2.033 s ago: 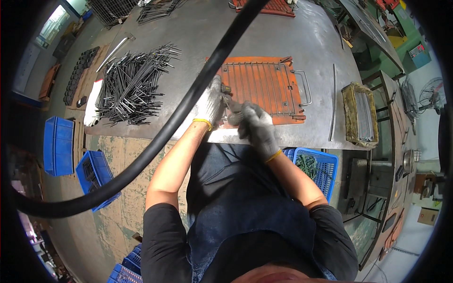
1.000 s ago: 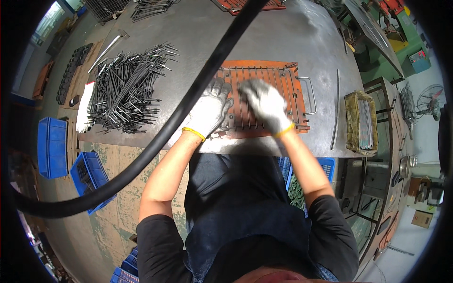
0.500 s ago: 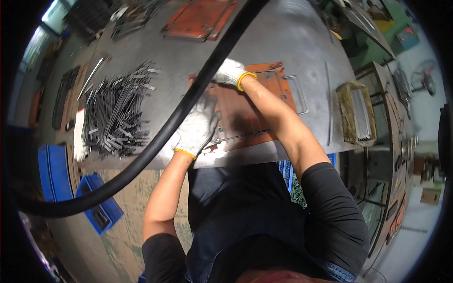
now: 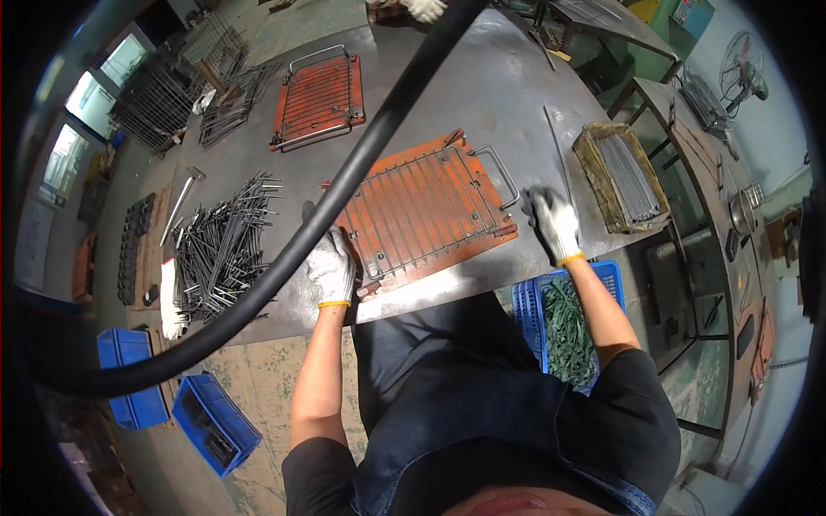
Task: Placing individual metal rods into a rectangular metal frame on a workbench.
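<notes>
Now rods (image 4: 417, 211) are spanning the orange board (image 4: 465, 191), a loose-rod pile (image 4: 225, 249) remaining; the left hand (image 4: 332, 265) is resting alongside, grip hidden, the half-curled right hand (image 4: 556, 224) seemingly holding nothing.

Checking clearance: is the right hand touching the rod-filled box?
Apart: the head view shows a strip of bare tabletop between the right hand and the box.

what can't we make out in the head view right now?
All in the head view:
Left hand: some fingers hidden behind the black cable; grip unclear.
Orange board: part of its left side hidden by that cable.
Right hand: fingers blurred; contact with the table unclear.
White glove: cut off by the top edge.
Green pieces: too small to identify.
</notes>
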`<action>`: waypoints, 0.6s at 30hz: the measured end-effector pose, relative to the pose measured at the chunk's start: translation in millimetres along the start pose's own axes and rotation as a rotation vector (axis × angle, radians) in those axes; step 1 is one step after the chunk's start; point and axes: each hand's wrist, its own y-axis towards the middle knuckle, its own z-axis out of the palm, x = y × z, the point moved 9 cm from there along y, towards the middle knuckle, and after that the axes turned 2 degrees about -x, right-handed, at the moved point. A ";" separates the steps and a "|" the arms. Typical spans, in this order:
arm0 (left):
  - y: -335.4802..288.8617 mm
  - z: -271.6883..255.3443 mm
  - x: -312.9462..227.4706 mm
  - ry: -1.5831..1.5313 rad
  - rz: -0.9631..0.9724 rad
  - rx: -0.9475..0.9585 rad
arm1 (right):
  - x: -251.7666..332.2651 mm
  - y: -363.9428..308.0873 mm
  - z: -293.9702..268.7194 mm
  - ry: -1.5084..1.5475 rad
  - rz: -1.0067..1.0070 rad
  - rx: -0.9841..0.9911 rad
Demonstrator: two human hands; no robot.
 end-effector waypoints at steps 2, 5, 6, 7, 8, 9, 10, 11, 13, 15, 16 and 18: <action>-0.7 1.2 6.2 -0.049 -0.142 0.000 | -13.9 -11.4 -7.9 -0.239 -0.271 -0.069; 1.7 4.1 21.9 0.007 -0.213 -0.019 | -21.9 -12.3 -9.5 -0.229 -0.347 -0.128; 0.7 3.6 15.7 0.020 -0.195 -0.007 | -24.6 -10.9 -12.7 -0.212 -0.332 -0.140; -6.5 8.5 24.3 0.160 -0.347 0.101 | -27.7 -7.4 -14.2 -0.243 -0.311 -0.108; -14.9 5.9 29.3 0.306 -0.500 0.202 | -26.8 -5.2 -11.8 -0.270 -0.292 -0.072; -14.8 4.6 49.1 0.326 -0.423 0.225 | -25.4 -5.0 -9.2 -0.249 -0.297 -0.040; -17.2 -2.1 70.7 0.347 -0.354 0.242 | -31.2 -3.7 -6.7 -0.231 -0.296 -0.035; -20.9 -1.8 63.5 0.278 -0.307 0.287 | -34.0 -4.7 -9.0 -0.273 -0.397 -0.041; -46.8 11.8 97.2 -0.215 -0.685 0.477 | -32.4 -12.2 -9.9 -0.287 -0.452 -0.068; -70.6 15.5 52.4 -0.387 -0.906 0.546 | -30.7 -20.6 -14.4 -0.183 -0.399 -0.051; -84.8 24.8 73.8 -0.500 -0.961 0.525 | -31.5 -20.2 -15.4 -0.074 -0.342 -0.036; -104.8 44.9 60.9 -0.673 -1.014 0.596 | -29.3 -19.1 -10.4 -0.123 -0.342 0.004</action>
